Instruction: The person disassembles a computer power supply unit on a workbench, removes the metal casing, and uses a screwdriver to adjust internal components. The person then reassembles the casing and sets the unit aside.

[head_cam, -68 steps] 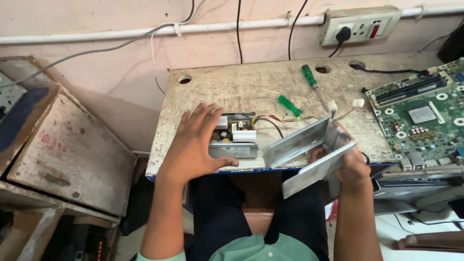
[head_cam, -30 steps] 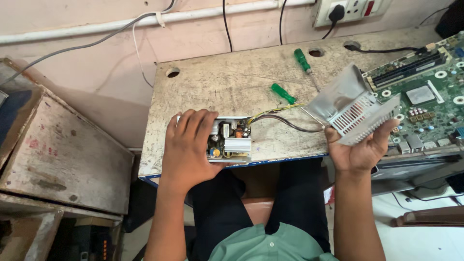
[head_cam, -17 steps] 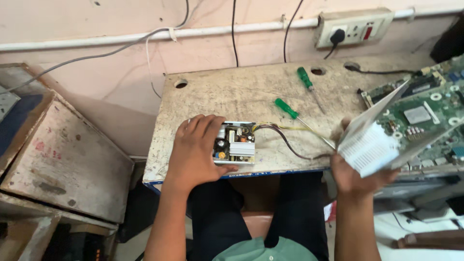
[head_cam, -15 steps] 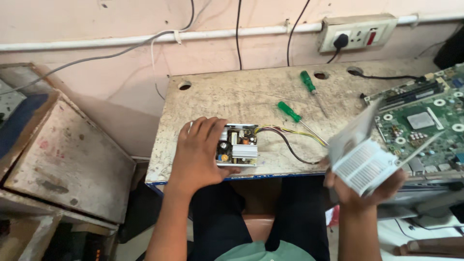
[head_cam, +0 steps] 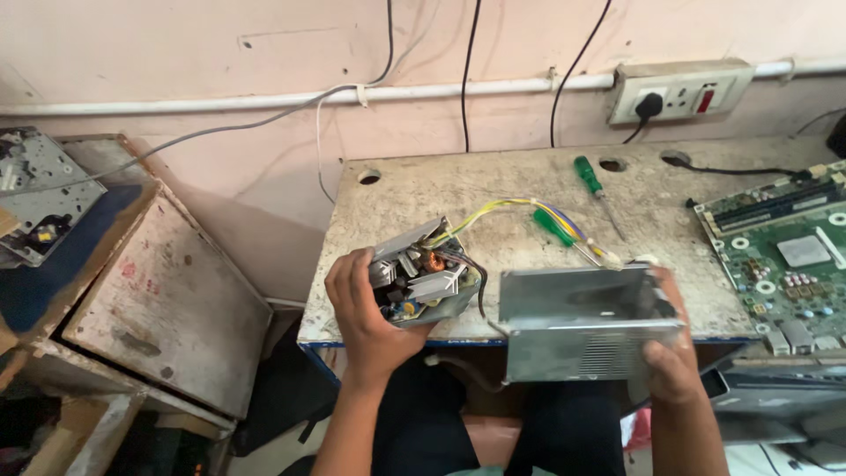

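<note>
My left hand (head_cam: 366,308) grips a bare power supply board (head_cam: 423,275) with heat sinks and coils, tilted up off the table's front edge. My right hand (head_cam: 671,353) holds the grey metal casing (head_cam: 586,322) of that supply, open side up, just in front of the table edge. A bundle of yellow and dark wires (head_cam: 520,211) runs from the board across the table to a white connector near the casing.
The worn stone-topped table (head_cam: 493,185) carries two green-handled screwdrivers (head_cam: 589,176) and a green motherboard (head_cam: 789,256) at the right. A wall socket strip (head_cam: 679,88) hangs behind. An old cabinet (head_cam: 150,282) and a disk drive (head_cam: 35,185) stand at the left.
The left hand has lifted the board off the table and tilted it. The right hand has brought the casing from the far right back toward the middle and turned it level.
</note>
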